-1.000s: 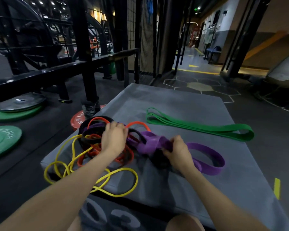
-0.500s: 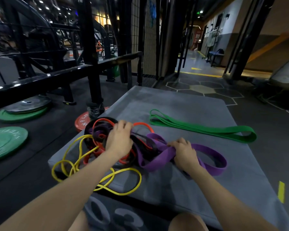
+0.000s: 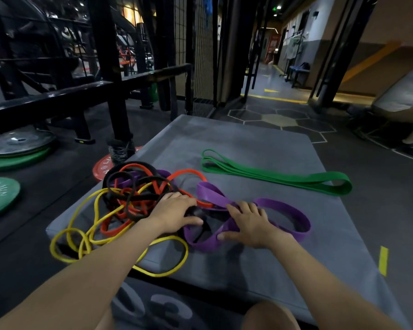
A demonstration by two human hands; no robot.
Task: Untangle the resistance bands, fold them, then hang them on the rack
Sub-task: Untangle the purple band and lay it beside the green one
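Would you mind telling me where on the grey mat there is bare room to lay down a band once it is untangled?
Free: the far end of the grey mat beyond the green band, and the near right corner below the purple band. Crowded: the left half, under the tangle and both hands.

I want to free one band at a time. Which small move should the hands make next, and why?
Probably draw the purple band to the right, away from the tangle, while the left hand holds the tangle down. The right hand already lies on the purple band, most of which sits clear; only its left loops reach in among the other bands.
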